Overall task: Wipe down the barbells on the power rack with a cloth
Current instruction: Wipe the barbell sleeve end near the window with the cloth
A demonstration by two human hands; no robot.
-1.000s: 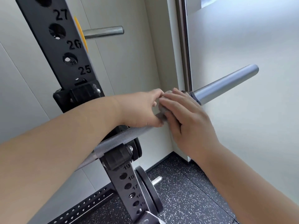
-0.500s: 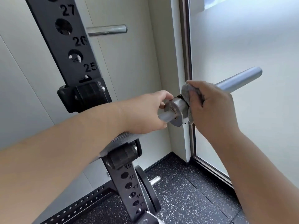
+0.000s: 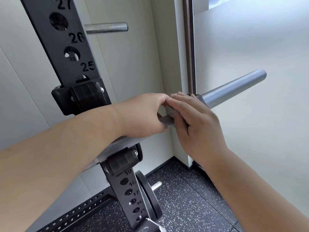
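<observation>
A steel barbell rests on the black power rack, its smooth sleeve pointing up and to the right. My left hand grips the knurled shaft just left of the collar. My right hand is wrapped over the shaft at the collar, pressing a grey cloth against the metal. Only a small fold of the cloth shows between my two hands. The collar itself is hidden under my right fingers.
The rack upright carries numbered holes and two black J-hooks. A chrome peg sticks out higher up. A black weight plate hangs low on the rack above speckled rubber flooring. A wall corner and frosted glass panel stand close behind.
My right hand with the cloth slid back left from the sleeve side of the collar onto the shaft, meeting my left hand. The left hand kept its hold.
</observation>
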